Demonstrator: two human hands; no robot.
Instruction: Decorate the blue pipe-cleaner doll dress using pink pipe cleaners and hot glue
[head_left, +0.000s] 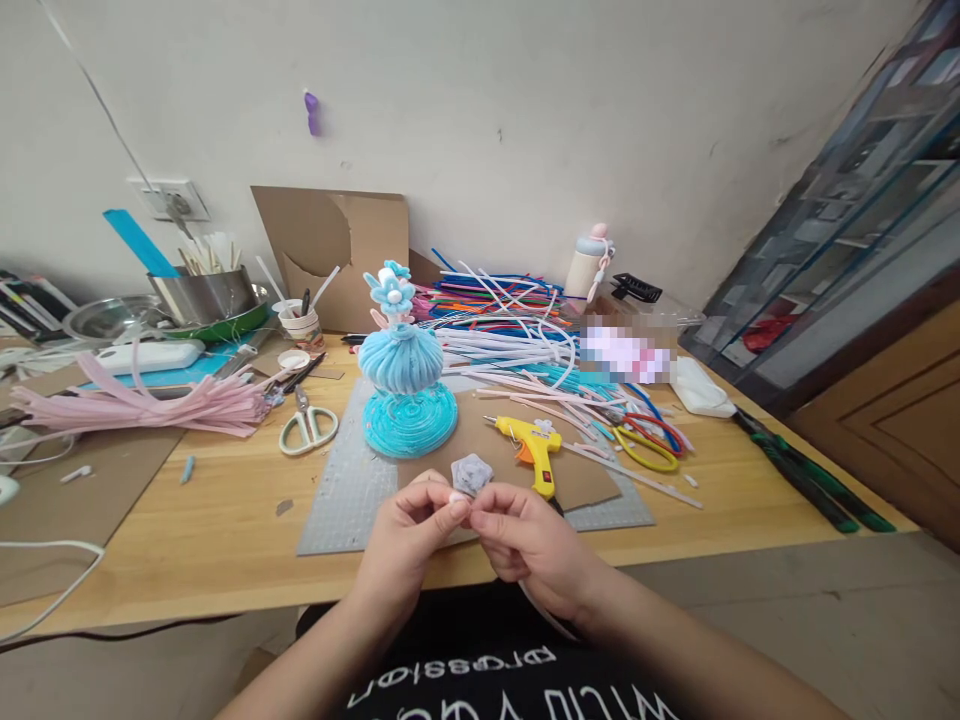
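Observation:
My left hand and my right hand meet at the table's front edge, fingers pinched together on a small white fuzzy pipe-cleaner piece. Just beyond the fingertips a pale grey-white pipe-cleaner rosette lies on brown cardboard. Farther back stands a blue pipe-cleaner figure with a flower on top and a round base. A yellow glue gun lies to the right of the rosette.
A grey cutting mat covers the table's middle. Scissors and a pink pipe-cleaner bundle lie left. A pile of coloured pipe cleaners sits behind, yellow-and-red handled scissors and green-handled tools right. Metal bowls stand back left.

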